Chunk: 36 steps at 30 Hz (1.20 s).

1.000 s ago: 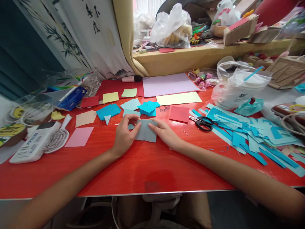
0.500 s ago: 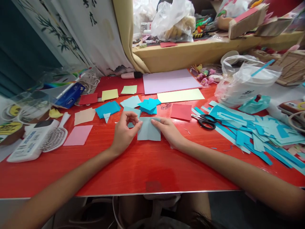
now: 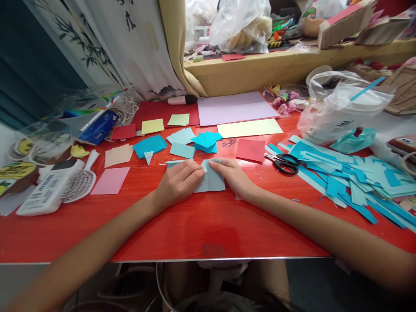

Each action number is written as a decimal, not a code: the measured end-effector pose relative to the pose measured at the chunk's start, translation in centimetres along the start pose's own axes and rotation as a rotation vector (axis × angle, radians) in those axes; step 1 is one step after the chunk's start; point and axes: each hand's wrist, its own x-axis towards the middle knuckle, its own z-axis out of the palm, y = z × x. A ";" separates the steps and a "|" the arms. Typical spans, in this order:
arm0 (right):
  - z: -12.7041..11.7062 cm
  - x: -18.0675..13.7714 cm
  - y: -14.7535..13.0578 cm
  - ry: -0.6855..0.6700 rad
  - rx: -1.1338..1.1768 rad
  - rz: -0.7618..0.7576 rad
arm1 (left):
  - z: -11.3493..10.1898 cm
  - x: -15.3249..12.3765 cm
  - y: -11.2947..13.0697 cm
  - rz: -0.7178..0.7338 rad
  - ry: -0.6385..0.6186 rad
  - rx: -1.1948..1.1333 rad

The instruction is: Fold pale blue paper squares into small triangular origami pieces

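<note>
A small pale blue-grey square of paper (image 3: 212,184) with a vertical crease down its middle lies on the red table in front of me. My left hand (image 3: 179,182) is closed at its upper left, fingers curled over that corner and covering much of the left side. A lighter bit of paper shows by its fingertips. My right hand (image 3: 235,177) pinches the upper right corner, thumb on top. Just beyond my left hand lie a pale blue square (image 3: 182,151) and a partly covered pale blue piece (image 3: 173,164).
Black-handled scissors (image 3: 286,164) and a heap of blue paper strips (image 3: 354,182) lie to the right. A red square (image 3: 250,150) sits closer in. Leftward are a pink square (image 3: 110,180), a hairbrush (image 3: 79,184) and a white bottle (image 3: 48,188). Bright blue squares (image 3: 206,141) lie behind.
My left hand has moved right and its fingers have closed down over the paper's upper left corner. My right hand keeps its hold. The view has shifted slightly.
</note>
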 end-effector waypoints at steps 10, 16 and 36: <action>0.0 -0.1 0.0 -0.019 0.042 0.027 | -0.2 0.0 0.0 0.099 0.016 0.004; 0.0 -0.1 -0.2 -0.019 0.027 0.040 | -0.1 0.0 -0.2 0.122 0.009 -0.008; 0.0 -0.2 -0.4 -0.036 -0.033 0.039 | 0.0 0.0 -0.2 0.160 -0.027 0.009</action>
